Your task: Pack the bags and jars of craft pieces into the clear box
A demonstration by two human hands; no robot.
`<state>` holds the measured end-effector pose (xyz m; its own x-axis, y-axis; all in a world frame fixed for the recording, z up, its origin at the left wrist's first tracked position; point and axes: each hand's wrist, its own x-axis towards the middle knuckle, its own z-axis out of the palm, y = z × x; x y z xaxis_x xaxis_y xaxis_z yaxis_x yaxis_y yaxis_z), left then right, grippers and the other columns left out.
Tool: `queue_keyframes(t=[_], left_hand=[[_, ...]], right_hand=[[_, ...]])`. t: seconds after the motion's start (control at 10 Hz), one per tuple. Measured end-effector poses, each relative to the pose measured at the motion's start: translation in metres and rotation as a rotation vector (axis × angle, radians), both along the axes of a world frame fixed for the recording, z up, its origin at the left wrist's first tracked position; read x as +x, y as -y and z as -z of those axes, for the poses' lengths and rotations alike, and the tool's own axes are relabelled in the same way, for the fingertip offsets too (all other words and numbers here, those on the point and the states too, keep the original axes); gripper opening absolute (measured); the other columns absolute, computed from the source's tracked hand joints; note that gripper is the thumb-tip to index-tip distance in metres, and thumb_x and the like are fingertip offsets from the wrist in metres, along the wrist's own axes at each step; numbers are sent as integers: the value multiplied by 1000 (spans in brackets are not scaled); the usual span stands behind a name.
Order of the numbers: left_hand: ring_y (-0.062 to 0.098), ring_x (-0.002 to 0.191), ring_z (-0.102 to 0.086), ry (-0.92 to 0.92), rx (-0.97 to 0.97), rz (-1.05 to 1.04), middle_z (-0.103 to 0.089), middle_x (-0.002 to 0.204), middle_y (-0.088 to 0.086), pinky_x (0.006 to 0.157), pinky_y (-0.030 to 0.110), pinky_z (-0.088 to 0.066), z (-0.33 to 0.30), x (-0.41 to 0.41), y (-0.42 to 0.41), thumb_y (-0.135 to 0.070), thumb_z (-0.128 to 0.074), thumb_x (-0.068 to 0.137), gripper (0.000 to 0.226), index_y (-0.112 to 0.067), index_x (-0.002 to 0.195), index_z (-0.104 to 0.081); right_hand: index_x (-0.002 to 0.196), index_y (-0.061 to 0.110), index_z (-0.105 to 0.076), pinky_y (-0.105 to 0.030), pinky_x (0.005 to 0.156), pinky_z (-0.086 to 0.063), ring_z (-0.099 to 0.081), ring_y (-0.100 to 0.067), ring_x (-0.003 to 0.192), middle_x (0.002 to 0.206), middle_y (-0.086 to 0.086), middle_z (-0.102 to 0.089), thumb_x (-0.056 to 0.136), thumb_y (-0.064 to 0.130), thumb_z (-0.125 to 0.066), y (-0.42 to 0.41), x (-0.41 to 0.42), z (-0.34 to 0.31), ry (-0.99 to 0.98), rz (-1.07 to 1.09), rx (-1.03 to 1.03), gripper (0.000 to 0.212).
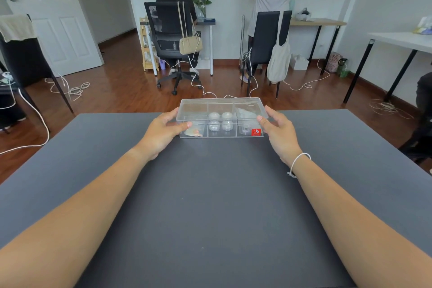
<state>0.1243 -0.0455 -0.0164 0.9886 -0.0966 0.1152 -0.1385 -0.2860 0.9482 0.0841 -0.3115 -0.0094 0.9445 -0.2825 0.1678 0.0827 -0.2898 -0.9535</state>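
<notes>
A clear box with its lid on stands near the far edge of the dark grey table. Two small jars stand side by side in its middle compartment. A bag of craft pieces lies in the left compartment and clear bags lie in the right one. A red label marks the front right corner. My left hand grips the box's left end, thumb on the lid. My right hand grips the right end the same way.
Beyond the table's far edge the wooden floor has loose white cables. A person sits on a black office chair at a desk, and another person stands by a black chair. A white table stands at the right.
</notes>
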Motion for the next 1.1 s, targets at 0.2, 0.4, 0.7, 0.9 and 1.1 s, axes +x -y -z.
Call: queue_keyframes(t=[0.2, 0.4, 0.7, 0.9, 1.1], left_hand=[[7, 107, -57, 24, -1, 21, -56, 127, -5, 99, 27, -42, 0, -2, 1, -25, -66, 81, 43, -40, 119, -53], [13, 111, -56, 61, 23, -7, -54, 128, 0, 89, 20, -41, 5, -4, 3, -25, -65, 82, 45, -36, 124, -52], [19, 121, -47, 203, 248, -195, -39, 138, 3, 102, 30, -39, 10, -19, 4, -32, -66, 80, 74, -21, 142, -28], [16, 120, -44, 287, 344, -187, -40, 123, -8, 102, 39, -42, 14, -42, -3, -37, -64, 80, 67, -28, 139, -33], [19, 116, -43, 389, 440, -166, -44, 122, -3, 97, 29, -39, 13, -60, 0, -37, -59, 83, 55, -27, 134, -40]], right_hand=[[133, 22, -44, -38, 103, -40, -46, -22, 124, 140, -4, -45, 90, 27, -53, 1, 1, 2, -9, 9, -19, 44], [134, 22, -43, -36, 104, -39, -46, -18, 120, 140, -4, -45, 91, 27, -52, 1, 1, 3, -14, 9, -39, 45], [136, 23, -37, -39, 103, -43, -48, -22, 120, 141, -4, -37, 89, 30, -54, -5, -8, 6, 90, 121, -253, 51], [131, 24, -41, -37, 102, -42, -45, -20, 122, 136, 0, -39, 86, 30, -56, -9, -25, 9, 194, 114, -335, 48], [126, 18, -48, -32, 99, -40, -47, -21, 118, 131, -3, -45, 86, 29, -56, -13, -43, 12, 255, 84, -423, 42]])
